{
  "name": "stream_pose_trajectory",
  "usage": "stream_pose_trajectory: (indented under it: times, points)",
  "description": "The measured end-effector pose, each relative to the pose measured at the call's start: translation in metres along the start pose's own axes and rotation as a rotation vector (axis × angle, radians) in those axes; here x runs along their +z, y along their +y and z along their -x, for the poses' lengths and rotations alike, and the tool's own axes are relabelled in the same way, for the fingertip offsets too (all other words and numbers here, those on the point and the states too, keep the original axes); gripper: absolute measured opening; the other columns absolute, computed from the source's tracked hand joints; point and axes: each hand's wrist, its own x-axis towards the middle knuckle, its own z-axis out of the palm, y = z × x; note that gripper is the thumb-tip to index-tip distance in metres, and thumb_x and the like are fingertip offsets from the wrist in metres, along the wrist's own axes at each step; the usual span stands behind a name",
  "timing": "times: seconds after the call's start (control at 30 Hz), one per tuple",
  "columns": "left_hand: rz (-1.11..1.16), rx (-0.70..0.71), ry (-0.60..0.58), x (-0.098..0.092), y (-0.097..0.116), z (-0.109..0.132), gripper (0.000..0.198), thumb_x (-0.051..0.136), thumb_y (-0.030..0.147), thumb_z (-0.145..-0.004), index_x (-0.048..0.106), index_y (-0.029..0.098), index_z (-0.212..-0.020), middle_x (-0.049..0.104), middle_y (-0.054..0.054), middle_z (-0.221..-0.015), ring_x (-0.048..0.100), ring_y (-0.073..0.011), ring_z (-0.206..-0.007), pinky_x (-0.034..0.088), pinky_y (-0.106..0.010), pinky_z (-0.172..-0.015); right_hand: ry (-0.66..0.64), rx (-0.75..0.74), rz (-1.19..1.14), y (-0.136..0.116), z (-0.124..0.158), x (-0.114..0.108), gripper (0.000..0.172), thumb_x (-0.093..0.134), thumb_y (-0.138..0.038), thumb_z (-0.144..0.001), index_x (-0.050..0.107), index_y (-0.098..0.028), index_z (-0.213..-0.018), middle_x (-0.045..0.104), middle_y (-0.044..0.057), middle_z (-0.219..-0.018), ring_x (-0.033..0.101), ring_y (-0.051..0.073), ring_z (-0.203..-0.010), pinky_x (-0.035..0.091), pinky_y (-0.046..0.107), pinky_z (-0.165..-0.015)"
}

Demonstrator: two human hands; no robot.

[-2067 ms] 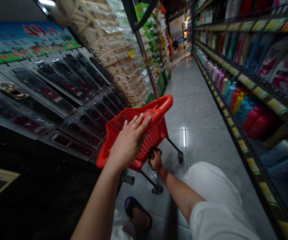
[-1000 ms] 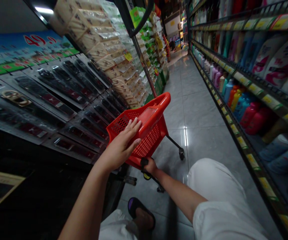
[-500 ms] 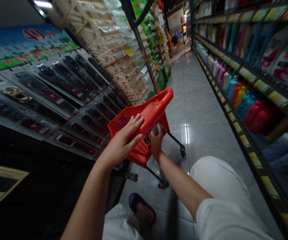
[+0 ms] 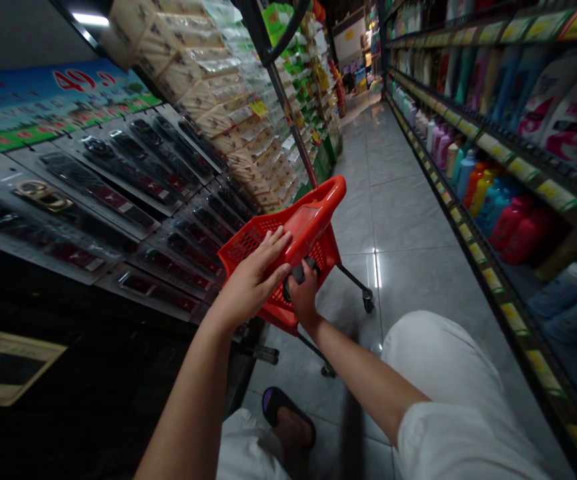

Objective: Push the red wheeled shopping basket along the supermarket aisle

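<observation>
A red plastic shopping cart (image 4: 313, 227) with perforated basket walls stands in front of me, tilted in the head view. Across the panel behind its handle lies my left hand (image 4: 263, 267), fingers stretched out and touching the red plastic. Just below the handle, at the near wall of the basket, my right hand (image 4: 304, 293) is closed around a small dark grey object (image 4: 295, 273). Fingers cover much of that object, so its kind cannot be made out. Part of the basket is hidden behind both hands.
Packaged belts (image 4: 108, 193) hang on the left wall under a price sign (image 4: 63, 100). Stacked paper packs (image 4: 208, 87) rise behind the cart. Bottles fill the right shelf (image 4: 513, 167). A grey tiled aisle (image 4: 398, 193) runs between. My slippered foot (image 4: 288, 417) is below.
My right hand, with the dark grey object, has shifted left and slightly down along the basket wall. My left hand stays flat on the cart. The view has moved slightly.
</observation>
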Motion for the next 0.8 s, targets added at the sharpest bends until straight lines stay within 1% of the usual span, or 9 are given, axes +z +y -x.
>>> stream_pose_trajectory:
  times: [0.1, 0.17, 0.27, 0.33, 0.43, 0.57, 0.67, 0.73, 0.8]
  points:
    - [-0.008, -0.001, 0.008, 0.002, 0.002, -0.002, 0.066, 0.046, 0.058, -0.094, 0.042, 0.025, -0.152, 0.028, -0.008, -0.163, 0.019, -0.0283, -0.152, 0.018, -0.052, -0.123, -0.03, -0.198, -0.029, -0.025, 0.006, 0.014, 0.054, 0.056, -0.025, -0.086, 0.052, -0.022, -0.14, 0.054, 0.011, -0.139, 0.045, 0.029, -0.134, 0.036, 0.049, -0.114]
    - [-0.015, -0.005, 0.007, 0.003, 0.003, -0.003, 0.066, 0.046, 0.058, -0.094, 0.041, 0.025, -0.152, 0.028, -0.008, -0.163, 0.018, -0.0285, -0.152, 0.018, -0.052, -0.123, -0.051, -0.21, -0.002, -0.017, 0.014, 0.012, 0.051, 0.055, -0.023, -0.087, 0.054, -0.023, -0.138, 0.053, 0.011, -0.139, 0.045, 0.029, -0.135, 0.036, 0.049, -0.115]
    - [-0.018, -0.011, 0.0, 0.003, 0.003, -0.005, 0.067, 0.046, 0.058, -0.094, 0.041, 0.025, -0.152, 0.028, -0.008, -0.163, 0.018, -0.028, -0.152, 0.017, -0.051, -0.123, -0.064, -0.025, 0.099, 0.024, 0.027, -0.005, 0.053, 0.053, -0.015, -0.083, 0.058, -0.017, -0.136, 0.052, 0.016, -0.141, 0.043, 0.031, -0.136, 0.035, 0.05, -0.115]
    - [-0.015, -0.013, 0.0, 0.003, 0.002, -0.006, 0.067, 0.046, 0.058, -0.094, 0.041, 0.024, -0.152, 0.028, -0.008, -0.163, 0.018, -0.0273, -0.152, 0.016, -0.05, -0.123, -0.135, 0.144, 0.153, 0.05, 0.032, -0.016, 0.051, 0.056, -0.011, -0.076, 0.064, -0.012, -0.126, 0.06, 0.018, -0.129, 0.051, 0.033, -0.128, 0.039, 0.05, -0.111]
    - [-0.006, -0.007, 0.0, 0.002, 0.0, -0.006, 0.067, 0.047, 0.056, -0.095, 0.041, 0.022, -0.152, 0.028, -0.01, -0.163, 0.018, -0.0268, -0.152, 0.016, -0.049, -0.123, -0.162, 0.232, 0.177, 0.056, 0.037, -0.014, 0.046, 0.058, -0.011, -0.074, 0.067, -0.008, -0.119, 0.065, 0.02, -0.118, 0.057, 0.034, -0.119, 0.043, 0.05, -0.106]
    - [0.007, -0.001, 0.011, 0.004, 0.0, -0.007, 0.066, 0.048, 0.055, -0.095, 0.042, 0.023, -0.152, 0.028, -0.01, -0.163, 0.018, -0.0274, -0.152, 0.016, -0.05, -0.123, -0.037, 0.009, 0.162, 0.011, 0.041, 0.012, 0.058, 0.056, -0.019, -0.085, 0.051, -0.014, -0.142, 0.05, 0.018, -0.143, 0.044, 0.031, -0.135, 0.038, 0.049, -0.113]
    - [0.01, -0.004, 0.01, 0.004, 0.001, -0.007, 0.065, 0.048, 0.055, -0.094, 0.042, 0.024, -0.151, 0.029, -0.009, -0.163, 0.018, -0.028, -0.152, 0.017, -0.052, -0.123, -0.115, -0.243, 0.138, -0.012, 0.048, 0.022, 0.055, 0.055, -0.021, -0.09, 0.049, -0.024, -0.145, 0.048, 0.011, -0.145, 0.04, 0.028, -0.14, 0.034, 0.048, -0.117]
    - [0.008, -0.009, 0.008, 0.004, 0.003, -0.007, 0.065, 0.048, 0.055, -0.094, 0.042, 0.025, -0.151, 0.028, -0.009, -0.163, 0.018, -0.0283, -0.152, 0.016, -0.053, -0.123, -0.18, -0.287, 0.137, -0.004, 0.055, 0.017, 0.053, 0.054, -0.019, -0.09, 0.053, -0.027, -0.142, 0.048, 0.009, -0.145, 0.04, 0.027, -0.14, 0.034, 0.046, -0.118]
    - [0.009, -0.013, 0.006, 0.004, 0.003, -0.007, 0.066, 0.048, 0.056, -0.094, 0.042, 0.024, -0.151, 0.028, -0.009, -0.163, 0.018, -0.0283, -0.152, 0.016, -0.052, -0.123, -0.207, -0.236, 0.151, 0.022, 0.064, 0.008, 0.053, 0.051, -0.015, -0.089, 0.055, -0.026, -0.141, 0.046, 0.01, -0.145, 0.04, 0.027, -0.141, 0.036, 0.043, -0.117]
